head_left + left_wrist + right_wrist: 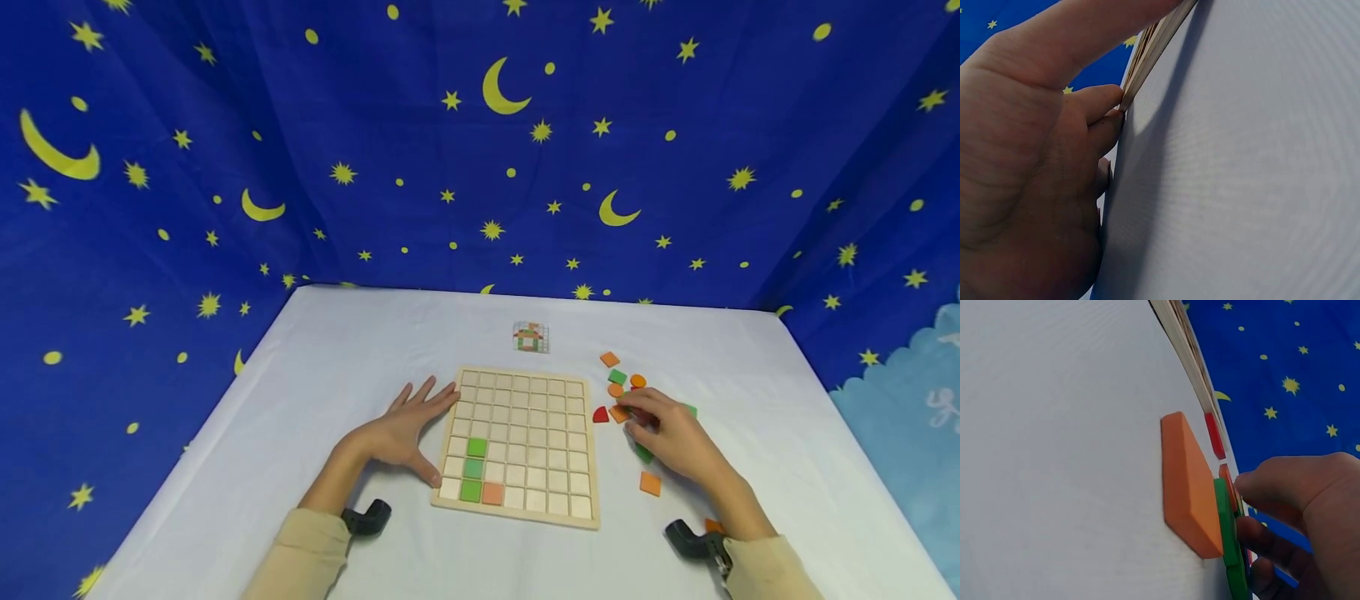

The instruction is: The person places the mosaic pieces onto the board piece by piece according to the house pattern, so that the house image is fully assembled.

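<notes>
A wooden grid board [591, 467] lies flat on the table. Three green tiles [477, 447] form a column near its left side, and an orange tile [492, 493] sits beside the lowest one. My left hand [397, 429] is spread along the board's left edge, thumb at the near corner and index fingertip farther up. To the right of the board, my right hand [671, 433] is bent over loose tiles, thumb and index finger apart. The index fingertip is right by an orange tile [618, 414], with a dark green tile [643, 453] partly hidden under the hand.
Behind the board lies a small picture card [531, 337]. Loose pieces around the right hand include a red quarter-round [601, 415], an orange disc [637, 381], a green tile [617, 377] and a nearer orange square [650, 483]. A starry blue curtain [420, 150] borders the white table [360, 333].
</notes>
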`<act>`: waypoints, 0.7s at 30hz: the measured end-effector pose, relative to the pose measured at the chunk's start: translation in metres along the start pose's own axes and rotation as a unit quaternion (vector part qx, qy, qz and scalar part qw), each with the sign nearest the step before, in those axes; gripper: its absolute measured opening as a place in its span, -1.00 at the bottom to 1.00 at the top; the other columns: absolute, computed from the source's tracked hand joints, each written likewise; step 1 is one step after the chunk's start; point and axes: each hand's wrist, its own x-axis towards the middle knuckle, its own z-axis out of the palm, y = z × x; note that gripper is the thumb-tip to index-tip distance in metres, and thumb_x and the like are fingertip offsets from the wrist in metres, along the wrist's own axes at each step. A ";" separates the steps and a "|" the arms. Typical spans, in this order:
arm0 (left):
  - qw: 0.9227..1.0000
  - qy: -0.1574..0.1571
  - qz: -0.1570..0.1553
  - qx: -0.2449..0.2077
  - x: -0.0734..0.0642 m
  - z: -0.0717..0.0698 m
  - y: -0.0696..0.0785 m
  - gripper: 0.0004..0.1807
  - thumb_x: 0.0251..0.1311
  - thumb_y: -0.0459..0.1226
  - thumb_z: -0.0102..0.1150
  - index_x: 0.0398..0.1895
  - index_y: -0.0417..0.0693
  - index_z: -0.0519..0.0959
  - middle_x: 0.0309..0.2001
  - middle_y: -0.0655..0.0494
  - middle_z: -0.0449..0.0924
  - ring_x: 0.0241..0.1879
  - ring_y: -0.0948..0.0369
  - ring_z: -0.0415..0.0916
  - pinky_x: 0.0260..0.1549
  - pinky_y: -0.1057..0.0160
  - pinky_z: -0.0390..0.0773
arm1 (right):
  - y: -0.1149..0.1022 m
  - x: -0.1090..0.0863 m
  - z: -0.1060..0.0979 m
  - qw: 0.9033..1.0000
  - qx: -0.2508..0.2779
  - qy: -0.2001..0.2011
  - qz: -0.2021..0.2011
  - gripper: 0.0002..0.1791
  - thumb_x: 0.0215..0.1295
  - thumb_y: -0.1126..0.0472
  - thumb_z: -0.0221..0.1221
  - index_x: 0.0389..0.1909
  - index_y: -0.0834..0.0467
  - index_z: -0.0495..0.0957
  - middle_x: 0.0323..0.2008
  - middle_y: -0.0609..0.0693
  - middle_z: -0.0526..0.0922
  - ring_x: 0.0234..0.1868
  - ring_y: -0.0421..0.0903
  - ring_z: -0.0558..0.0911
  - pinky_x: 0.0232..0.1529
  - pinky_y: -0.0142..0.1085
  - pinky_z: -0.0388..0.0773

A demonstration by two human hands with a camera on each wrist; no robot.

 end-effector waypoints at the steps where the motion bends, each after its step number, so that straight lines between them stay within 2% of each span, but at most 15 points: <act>1: 1.000 0.002 0.002 0.000 0.000 0.000 0.000 0.46 -0.48 0.37 0.44 0.54 0.01 -0.05 0.53 0.11 -0.22 0.47 -0.03 -0.46 0.35 -0.13 -0.46 | 0.000 0.000 0.000 1.000 0.003 -0.004 0.002 -0.58 0.21 0.25 0.26 0.12 0.01 0.58 0.13 -0.03 0.52 -0.01 -0.04 0.52 -0.04 -0.09 0.51; 4: 1.000 0.004 0.005 -0.003 -0.001 0.000 0.000 0.45 -0.48 0.37 0.44 0.54 0.00 -0.05 0.53 0.09 -0.21 0.47 -0.04 -0.46 0.35 -0.15 -0.46 | 0.001 0.001 0.000 1.000 0.006 -0.014 0.007 -0.57 0.22 0.28 0.23 0.13 0.00 0.57 0.18 0.01 0.51 0.22 0.07 0.42 0.16 0.08 0.39; 7: 1.000 0.002 0.005 -0.003 -0.001 0.000 0.000 0.46 -0.48 0.37 0.44 0.54 -0.01 -0.05 0.53 0.09 -0.22 0.47 -0.04 -0.46 0.34 -0.15 -0.47 | 0.001 0.001 0.001 1.000 0.001 -0.018 0.006 -0.60 0.21 0.28 0.25 0.09 0.00 0.59 0.16 0.05 0.52 0.22 0.10 0.43 0.16 0.11 0.38; 11: 1.000 0.001 0.003 0.000 -0.001 0.000 0.000 0.46 -0.48 0.37 0.44 0.54 -0.01 -0.06 0.53 0.10 -0.23 0.47 -0.04 -0.46 0.35 -0.15 -0.46 | 0.001 -0.001 0.001 1.000 -0.016 -0.017 0.001 -0.63 0.20 0.27 0.28 0.04 -0.02 0.62 0.09 0.01 0.54 -0.07 -0.04 0.53 -0.06 -0.07 0.53; 14: 1.000 0.000 0.000 0.002 -0.001 0.000 0.000 0.46 -0.48 0.37 0.44 0.54 0.00 -0.06 0.53 0.11 -0.23 0.47 -0.04 -0.46 0.35 -0.14 -0.46 | 0.000 -0.001 0.002 1.000 -0.026 -0.015 -0.003 -0.65 0.20 0.26 0.29 0.02 -0.01 0.64 0.01 -0.05 0.54 -0.26 -0.15 0.47 -0.25 -0.22 0.49; 21: 1.000 -0.003 -0.004 0.004 -0.001 0.000 0.000 0.46 -0.48 0.37 0.44 0.54 0.02 -0.07 0.53 0.13 -0.25 0.47 -0.01 -0.47 0.36 -0.11 -0.46 | -0.004 -0.002 0.002 1.000 -0.022 -0.020 0.005 -0.68 0.21 0.27 0.30 0.01 0.07 0.66 -0.13 -0.09 0.52 -0.31 -0.17 0.42 -0.38 -0.31 0.44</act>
